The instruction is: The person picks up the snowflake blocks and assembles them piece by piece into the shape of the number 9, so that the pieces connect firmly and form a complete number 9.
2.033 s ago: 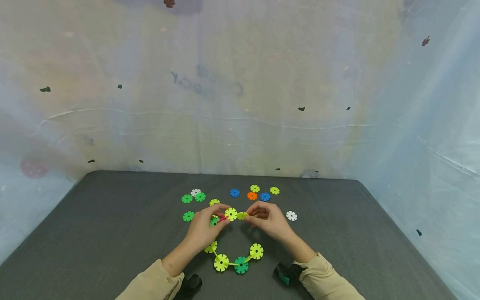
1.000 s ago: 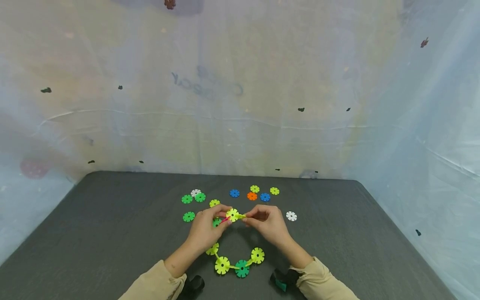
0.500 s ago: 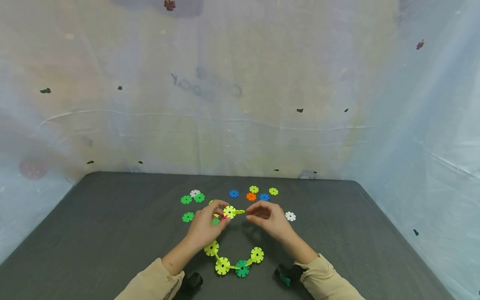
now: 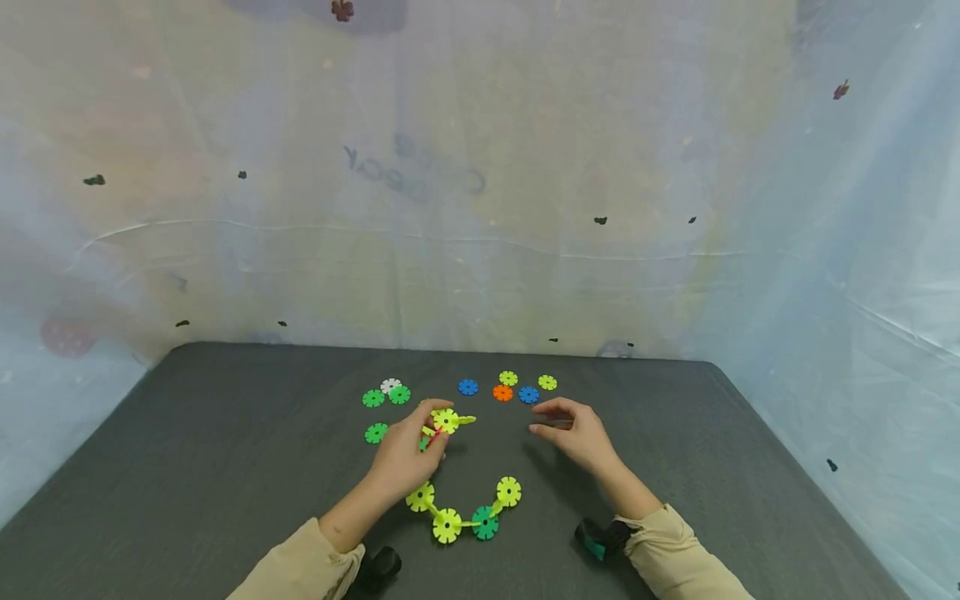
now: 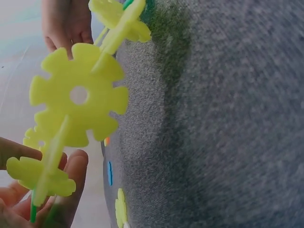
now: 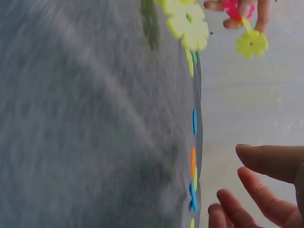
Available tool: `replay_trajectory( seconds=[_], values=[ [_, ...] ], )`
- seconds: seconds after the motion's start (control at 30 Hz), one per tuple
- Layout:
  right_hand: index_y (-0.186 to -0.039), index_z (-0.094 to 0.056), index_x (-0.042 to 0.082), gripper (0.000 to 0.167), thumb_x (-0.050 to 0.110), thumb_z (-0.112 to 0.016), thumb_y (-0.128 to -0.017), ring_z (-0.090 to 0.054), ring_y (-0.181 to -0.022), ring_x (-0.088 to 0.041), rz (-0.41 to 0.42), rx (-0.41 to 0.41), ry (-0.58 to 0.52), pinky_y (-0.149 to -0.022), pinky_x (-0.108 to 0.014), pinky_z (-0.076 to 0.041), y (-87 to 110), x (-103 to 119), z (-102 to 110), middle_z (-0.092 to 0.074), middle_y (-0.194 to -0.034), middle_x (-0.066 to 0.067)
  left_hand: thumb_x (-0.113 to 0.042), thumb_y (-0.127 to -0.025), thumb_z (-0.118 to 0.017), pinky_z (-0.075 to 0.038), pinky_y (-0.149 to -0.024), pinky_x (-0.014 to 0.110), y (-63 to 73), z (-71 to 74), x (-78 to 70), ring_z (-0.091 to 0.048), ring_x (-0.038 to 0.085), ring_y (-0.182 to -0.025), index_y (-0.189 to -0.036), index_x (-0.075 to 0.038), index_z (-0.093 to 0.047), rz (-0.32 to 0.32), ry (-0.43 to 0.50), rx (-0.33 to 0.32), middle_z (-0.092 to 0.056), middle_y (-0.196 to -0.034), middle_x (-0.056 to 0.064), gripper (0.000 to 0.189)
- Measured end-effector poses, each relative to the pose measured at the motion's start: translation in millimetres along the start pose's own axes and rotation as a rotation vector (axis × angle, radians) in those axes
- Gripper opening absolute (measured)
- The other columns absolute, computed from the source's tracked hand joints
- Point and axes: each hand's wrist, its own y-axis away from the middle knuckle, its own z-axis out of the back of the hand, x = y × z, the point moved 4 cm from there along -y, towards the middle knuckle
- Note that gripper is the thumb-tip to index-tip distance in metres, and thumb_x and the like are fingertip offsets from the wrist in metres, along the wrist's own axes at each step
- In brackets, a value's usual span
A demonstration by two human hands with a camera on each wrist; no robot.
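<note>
In the left wrist view, we see the yellow disc (image 5: 57, 96) at upper left as smooth plastic with a soft, nearly matt finish. The chain (image 4: 447, 526), lower centre of the head view, looks like the same smooth plastic. We read the table (image 4: 675, 467) as matt, cloth-like and finely rough. The sheet (image 4: 525, 150) behind resembles thin plastic film, creased, glossy at far right. The sleeves (image 4: 307, 562) look like matt cloth, wrinkled.
</note>
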Motion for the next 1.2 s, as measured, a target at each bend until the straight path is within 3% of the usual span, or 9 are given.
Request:
replay_trajectory(
  seconds=[0.2, 0.3, 0.5, 0.63, 0.73, 0.83, 1.07, 1.2],
  values=[
    [-0.112, -0.070, 0.009, 0.029, 0.015, -0.074, -0.084, -0.057, -0.113, -0.035, -0.067, -0.018, 0.104, -0.091, -0.049, -0.049, 1.2, -11.0, 13.1, -0.058, -0.129, -0.016, -0.003, -0.093, -0.057, -0.039, -0.047, 0.026, -0.1, -3.3, 2.0, -0.061, 0.012, -0.064, -0.128, -0.010, -0.051, 0.050, 0.012, 0.036, -0.069, -0.091, 0.011, 0.036],
    [-0.114, -0.069, 0.009, 0.032, 0.015, -0.074, -0.084, -0.049, -0.122, -0.038, -0.089, -0.015, 0.147, -0.097, -0.054, -0.043, 2.0, -14.3, 17.7, -0.053, -0.135, -0.019, -0.004, -0.094, -0.055, -0.038, -0.049, 0.026, -0.2, -3.9, 2.0, -0.053, 0.010, -0.059, -0.129, -0.008, -0.049, 0.050, -0.002, 0.061, -0.067, -0.086, 0.008, 0.035],
    [-0.118, -0.067, 0.008, 0.037, 0.012, -0.074, -0.082, -0.043, -0.127, -0.043, -0.121, 0.006, 0.189, -0.098, -0.059, -0.039, 2.7, -19.6, 23.0, -0.050, -0.136, -0.023, -0.005, -0.096, -0.051, -0.029, -0.048, 0.025, -0.8, -4.6, 2.1, -0.029, 0.010, -0.048, -0.131, -0.002, -0.043, 0.026, -0.032, 0.091, -0.041, -0.059, 0.001, 0.036],
    [-0.118, -0.067, 0.007, 0.038, 0.005, -0.072, -0.080, -0.049, -0.120, -0.041, -0.131, 0.023, 0.220, -0.094, -0.057, -0.042, 2.8, -22.4, 24.1, -0.053, -0.132, -0.023, -0.008, -0.097, -0.053, -0.039, -0.060, 0.028, -1.5, -5.6, 2.2, -0.048, 0.012, -0.065, -0.129, -0.003, -0.045, 0.009, -0.057, 0.067, -0.057, -0.078, 0.006, 0.034],
    [-0.116, -0.068, 0.006, 0.038, 0.000, -0.071, -0.078, -0.053, -0.114, -0.038, -0.135, 0.030, 0.236, -0.090, -0.054, -0.044, 3.9, -24.4, 24.1, -0.056, -0.126, -0.022, -0.009, -0.097, -0.055, -0.041, -0.065, 0.032, -1.9, -6.6, 1.7, -0.052, 0.017, -0.075, -0.128, -0.004, -0.046, 0.000, -0.070, 0.055, -0.060, -0.089, 0.009, 0.033],
    [-0.113, -0.069, 0.004, 0.036, -0.004, -0.071, -0.078, -0.057, -0.103, -0.032, -0.125, 0.041, 0.225, -0.084, -0.047, -0.048, 4.9, -26.1, 22.8, -0.058, -0.116, -0.018, -0.008, -0.096, -0.056, -0.040, -0.063, 0.031, -1.9, -7.0, 1.2, -0.052, 0.017, -0.073, -0.130, -0.007, -0.046, -0.023, -0.080, 0.050, -0.060, -0.089, 0.009, 0.035],
    [-0.106, -0.070, 0.001, 0.029, -0.001, -0.074, -0.078, -0.059, -0.085, -0.018, -0.070, 0.096, 0.184, -0.070, -0.030, -0.048, 4.5, -24.0, 16.2, -0.064, -0.099, -0.009, -0.005, -0.093, -0.060, -0.032, -0.060, 0.030, -0.5, -6.3, -0.9, -0.032, 0.013, -0.060, -0.132, -0.016, -0.049, -0.046, -0.048, 0.060, -0.055, -0.086, 0.006, 0.042],
    [-0.103, -0.070, 0.000, 0.027, 0.002, -0.077, -0.077, -0.056, -0.080, -0.015, -0.069, 0.123, 0.155, -0.066, -0.027, -0.045, 3.2, -21.9, 11.0, -0.064, -0.092, -0.007, -0.004, -0.093, -0.060, -0.035, -0.066, 0.032, -0.1, -6.3, -1.3, -0.033, 0.012, -0.062, -0.127, -0.017, -0.052, -0.057, -0.044, 0.045, -0.062, -0.103, 0.008, 0.037]
  ],
)
